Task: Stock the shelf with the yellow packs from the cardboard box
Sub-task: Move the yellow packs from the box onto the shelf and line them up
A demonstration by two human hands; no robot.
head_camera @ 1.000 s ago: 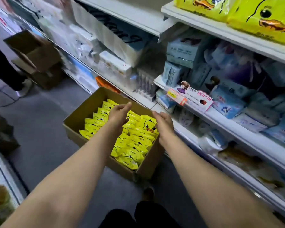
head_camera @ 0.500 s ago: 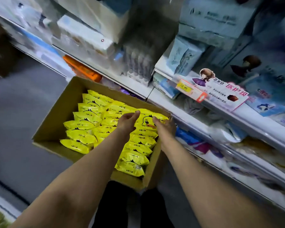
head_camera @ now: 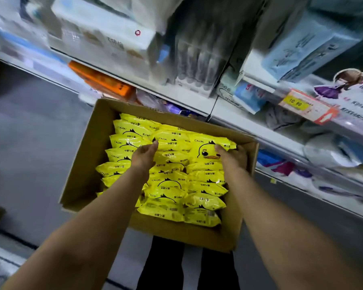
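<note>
Cardboard box: an open cardboard box [head_camera: 86,164] stands on the grey floor, just beside the lowest shelf board; its near wall hides the lowest edge of the nearest packs.
Yellow packs: the yellow packs [head_camera: 172,185] fill the box in rows that overlap each other, so of most packs only the upper strip shows. The small print on them is too small to read.
Top pack: one pack with a duck face [head_camera: 208,149] lies flat on top at the far right corner of the box, with its face fully visible.
Left hand: the left hand [head_camera: 144,156] is over the middle rows, fingers bent forward with the fingertips at the left edge of the duck pack. I cannot tell if it grips anything, because the palm side is hidden.
Right hand: the right hand [head_camera: 233,158] holds the right end of the duck pack, thumb on top; the other fingers are hidden under the pack.
Shelf: the white shelf [head_camera: 197,101] runs along the far side and the right; the goods on it are blurred, and the top ones are cut off by the frame.
Price tag: a yellow price tag [head_camera: 296,103] on the shelf edge reads 10.90.
Legs: dark trousers [head_camera: 166,266] show below the box, cut off at the bottom.
</note>
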